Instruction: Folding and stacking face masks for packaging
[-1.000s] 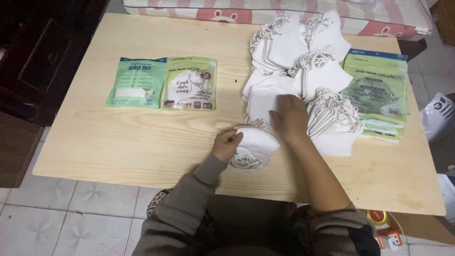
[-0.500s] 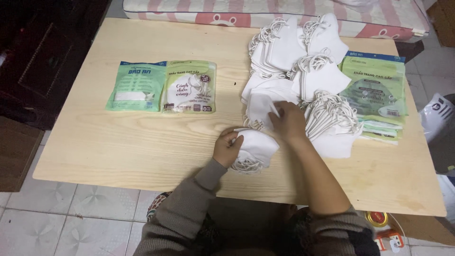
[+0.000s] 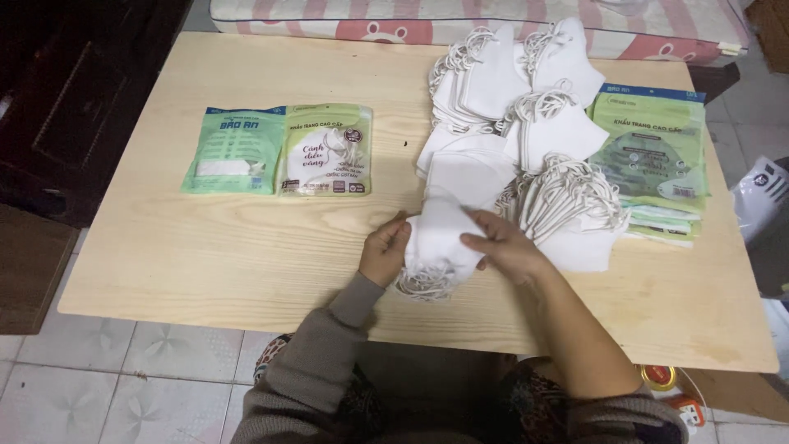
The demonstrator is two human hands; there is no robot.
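Note:
My left hand (image 3: 385, 249) grips the left side of a small stack of white face masks (image 3: 436, 238) near the front of the wooden table (image 3: 205, 247). My right hand (image 3: 501, 245) presses its fingers on the stack's right side, laying a white mask on top. The elastic ear loops (image 3: 423, 284) hang out of the stack toward me. Right behind and to the right lie several loose piles of white masks (image 3: 509, 107), the nearest pile (image 3: 575, 218) touching my right wrist area.
Two filled green mask packets (image 3: 279, 150) lie side by side at the table's left middle. A stack of empty green packets (image 3: 653, 160) sits at the right edge. A pink-patterned mattress (image 3: 460, 20) borders the far side. Dark furniture (image 3: 74, 99) stands left.
My right hand has come back from the mask piles with a white mask and now rests on the stack held by my left hand.

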